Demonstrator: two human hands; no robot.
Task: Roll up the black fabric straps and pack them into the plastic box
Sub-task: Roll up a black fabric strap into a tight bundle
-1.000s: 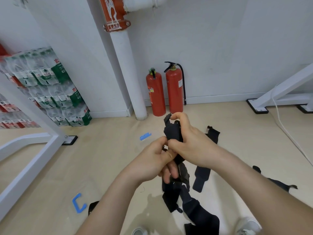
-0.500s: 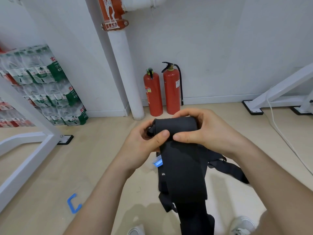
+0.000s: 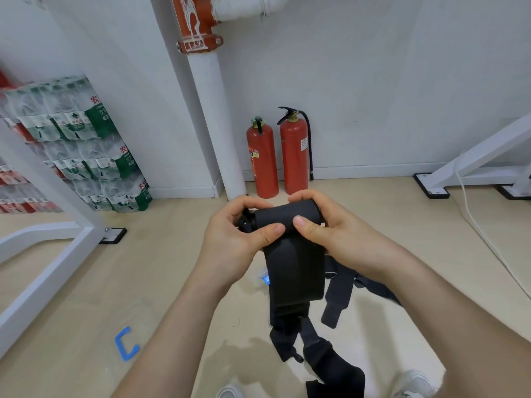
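Since the frame half a second earlier, the flat panel hanging below the roll has shortened, and the two thumbs sit closer together on the roll's front. The hands remain at about the same height before the person.

Beige floor runs to a white wall. A white pipe with a red collar stands upright against the wall. Stacked packs of bottled water stand at the left, behind a white frame. A second white frame stands at the right. Two red fire extinguishers stand upright side by side, just beside the pipe's base.

The black fabric strap is held in the air in front of the person, its top wound into a roll lying crosswise and its wide panel hanging straight down. Loose straps lie on the floor beneath it.

The left hand grips the roll's left end, fingers curled over the top and thumb pressed on the front. The right hand grips the right end in the same way.

A blue C-shaped clip lies on the floor at the lower left, well apart from the straps.
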